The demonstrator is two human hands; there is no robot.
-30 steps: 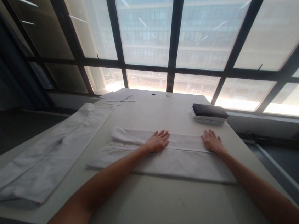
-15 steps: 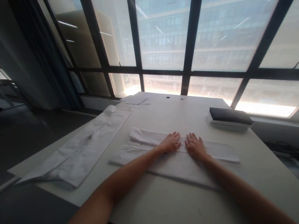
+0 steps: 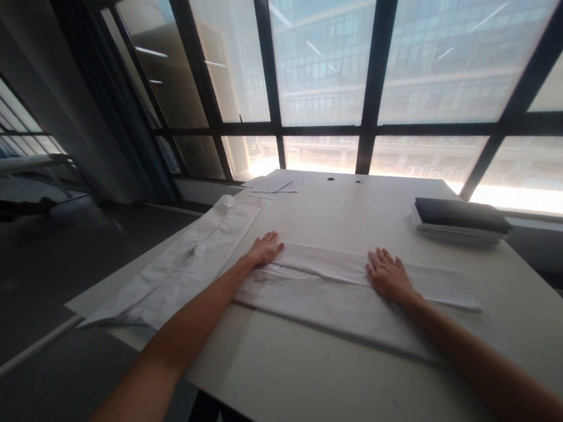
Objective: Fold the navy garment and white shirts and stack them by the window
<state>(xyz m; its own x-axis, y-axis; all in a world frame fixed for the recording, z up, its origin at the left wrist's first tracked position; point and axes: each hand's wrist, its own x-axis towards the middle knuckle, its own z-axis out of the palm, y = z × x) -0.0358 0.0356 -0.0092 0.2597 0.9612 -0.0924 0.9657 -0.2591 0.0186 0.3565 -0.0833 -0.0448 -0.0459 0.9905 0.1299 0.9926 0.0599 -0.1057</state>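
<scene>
A long white garment (image 3: 333,297), folded into a narrow strip, lies across the middle of the pale table (image 3: 343,392). My left hand (image 3: 265,248) rests flat on its left end, fingers spread. My right hand (image 3: 388,276) lies flat near the middle of the folded upper band, palm down. Neither hand holds anything. A second white garment (image 3: 190,265) lies folded lengthwise along the table's left edge, just beside my left hand.
A stack of folded cloth with a dark piece on top (image 3: 461,220) sits at the far right of the table. Paper sheets (image 3: 274,185) lie at the far left corner. Large windows stand behind the table. Dark floor drops off to the left.
My left hand has slid left along the garment from its middle to its left end. My right hand came in from the right end to the middle. The view has turned left.
</scene>
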